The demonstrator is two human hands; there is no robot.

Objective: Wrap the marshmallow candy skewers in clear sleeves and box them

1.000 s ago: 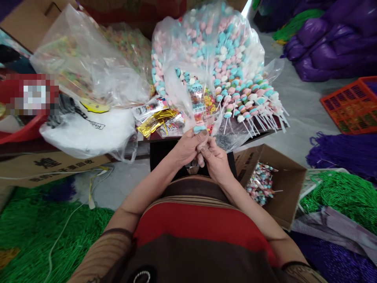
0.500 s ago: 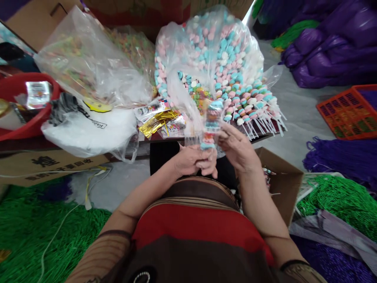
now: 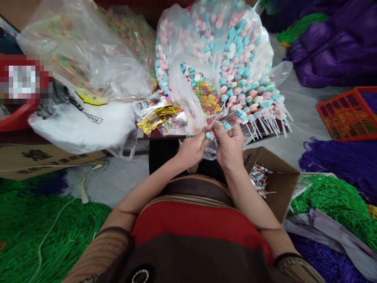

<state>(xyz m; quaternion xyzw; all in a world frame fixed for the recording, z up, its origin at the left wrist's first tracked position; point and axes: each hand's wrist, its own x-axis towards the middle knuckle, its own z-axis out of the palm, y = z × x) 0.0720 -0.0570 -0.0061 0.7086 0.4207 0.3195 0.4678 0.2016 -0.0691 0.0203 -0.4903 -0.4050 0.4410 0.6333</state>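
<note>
A bagged candy lollipop, with pink and blue pieces in a clear printed wrapper, lies slanted between my two hands over the table's front edge. My left hand pinches its lower end with closed fingers. Wrapped around the middle of the bag is my right hand, thumb on top. Just beyond them, a pile of candy lollipops has white sticks pointing toward me. Ring-shaped gummies sit in an opened bag near my hands. Gold twist ties rest on flat printed wrappers to the left.
A large clear bag of pink, blue and white candies stands at the back. Left are a bag of ring gummies, a white plastic bag and a red basin. A cardboard box holding wrapped lollipops stands low right.
The bagged lollipop has tilted from upright to slanting right. My right hand has closed around it, and my left hand has come up against its lower end. The view has shifted slightly.
</note>
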